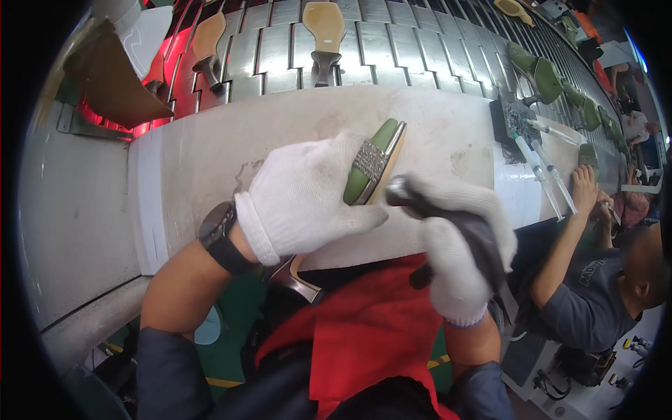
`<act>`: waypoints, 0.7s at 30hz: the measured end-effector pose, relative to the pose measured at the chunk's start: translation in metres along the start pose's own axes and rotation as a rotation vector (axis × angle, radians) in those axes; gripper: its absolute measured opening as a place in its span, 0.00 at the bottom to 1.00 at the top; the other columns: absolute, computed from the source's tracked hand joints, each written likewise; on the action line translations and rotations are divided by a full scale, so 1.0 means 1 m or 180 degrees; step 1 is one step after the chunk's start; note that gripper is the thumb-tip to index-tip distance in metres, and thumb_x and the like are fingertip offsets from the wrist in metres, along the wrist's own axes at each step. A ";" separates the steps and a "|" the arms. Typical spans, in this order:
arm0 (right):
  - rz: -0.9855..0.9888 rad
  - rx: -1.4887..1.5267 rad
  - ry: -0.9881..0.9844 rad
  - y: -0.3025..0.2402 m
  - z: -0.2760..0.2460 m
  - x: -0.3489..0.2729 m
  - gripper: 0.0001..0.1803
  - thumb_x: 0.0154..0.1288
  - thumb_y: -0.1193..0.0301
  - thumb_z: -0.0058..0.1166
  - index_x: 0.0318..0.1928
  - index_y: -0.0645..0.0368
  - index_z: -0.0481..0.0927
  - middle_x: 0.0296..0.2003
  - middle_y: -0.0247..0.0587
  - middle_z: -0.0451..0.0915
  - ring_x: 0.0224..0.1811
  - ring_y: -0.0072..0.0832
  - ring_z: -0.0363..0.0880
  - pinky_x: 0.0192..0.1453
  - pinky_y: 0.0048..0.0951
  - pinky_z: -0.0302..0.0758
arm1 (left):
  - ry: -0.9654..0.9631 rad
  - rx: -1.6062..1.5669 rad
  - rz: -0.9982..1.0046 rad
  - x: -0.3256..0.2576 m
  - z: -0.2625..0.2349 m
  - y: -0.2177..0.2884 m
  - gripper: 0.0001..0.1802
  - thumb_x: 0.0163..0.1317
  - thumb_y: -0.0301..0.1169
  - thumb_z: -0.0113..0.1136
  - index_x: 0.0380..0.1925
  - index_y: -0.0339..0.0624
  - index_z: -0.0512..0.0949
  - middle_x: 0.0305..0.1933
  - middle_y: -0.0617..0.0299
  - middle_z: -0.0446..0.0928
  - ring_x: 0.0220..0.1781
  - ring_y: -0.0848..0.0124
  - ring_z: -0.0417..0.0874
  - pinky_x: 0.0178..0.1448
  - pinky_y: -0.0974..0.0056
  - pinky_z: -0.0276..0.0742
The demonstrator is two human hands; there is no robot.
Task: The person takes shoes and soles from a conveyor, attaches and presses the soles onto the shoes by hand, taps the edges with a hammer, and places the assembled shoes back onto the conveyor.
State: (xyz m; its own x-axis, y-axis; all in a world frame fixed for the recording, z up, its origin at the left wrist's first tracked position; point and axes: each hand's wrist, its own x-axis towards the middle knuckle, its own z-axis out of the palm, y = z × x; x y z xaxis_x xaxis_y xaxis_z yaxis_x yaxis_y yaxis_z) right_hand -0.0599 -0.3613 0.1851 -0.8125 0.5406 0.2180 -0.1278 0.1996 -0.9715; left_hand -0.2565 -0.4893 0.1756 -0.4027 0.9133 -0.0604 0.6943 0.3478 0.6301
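Note:
A heeled sandal with a green insole and a glittering grey strap (369, 161) lies on its side on the pale worktable (448, 133). My left hand (301, 189), in a white knit glove, grips it from the left, hiding its middle. A shiny metallic heel (297, 280) shows below my left wrist at the table's front edge. In my gloved right hand (462, 245) is a dark hammer (476, 234) with a round metal face, held just right of the sandal's toe. Motion blurs the right hand slightly, and the two tools of work do not visibly touch.
Behind the table runs a slatted metal conveyor (280, 49) carrying tan soles with dark heels (324, 35) and green shoes (542, 77). Syringes (542, 168) lie by a dark block (511, 122). A co-worker (595, 280) works at the right. A brown curved panel (112, 77) stands at far left.

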 end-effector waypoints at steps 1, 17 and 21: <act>-0.0041 -0.0302 -0.0301 0.002 0.000 0.010 0.15 0.76 0.81 0.65 0.60 0.68 0.82 0.58 0.55 0.90 0.61 0.34 0.91 0.68 0.36 0.85 | 0.0002 0.0018 0.0028 0.001 0.005 -0.001 0.34 0.57 0.46 0.81 0.58 0.37 0.81 0.42 0.41 0.88 0.46 0.40 0.91 0.53 0.44 0.86; 0.1180 0.0842 0.0424 0.058 -0.031 0.056 0.09 0.81 0.73 0.59 0.52 0.67 0.85 0.49 0.50 0.90 0.55 0.37 0.92 0.64 0.41 0.89 | 0.1336 -0.0382 0.0343 -0.023 -0.025 0.006 0.45 0.56 0.38 0.83 0.72 0.33 0.75 0.49 0.39 0.89 0.50 0.48 0.95 0.59 0.50 0.90; 0.1013 0.1021 0.0693 0.077 -0.034 0.029 0.09 0.79 0.73 0.62 0.52 0.68 0.85 0.47 0.47 0.91 0.50 0.31 0.92 0.59 0.34 0.89 | 0.1780 -0.1003 0.1033 -0.064 -0.074 0.047 0.44 0.57 0.29 0.81 0.73 0.32 0.73 0.61 0.44 0.86 0.62 0.54 0.92 0.67 0.53 0.86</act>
State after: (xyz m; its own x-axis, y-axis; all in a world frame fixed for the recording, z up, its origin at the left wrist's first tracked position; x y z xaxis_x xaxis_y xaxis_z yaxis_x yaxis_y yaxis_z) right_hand -0.0740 -0.3026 0.1198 -0.7065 0.6987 -0.1127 -0.0891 -0.2458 -0.9652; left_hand -0.2423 -0.5469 0.2659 -0.5090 0.6857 0.5202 0.6595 -0.0776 0.7476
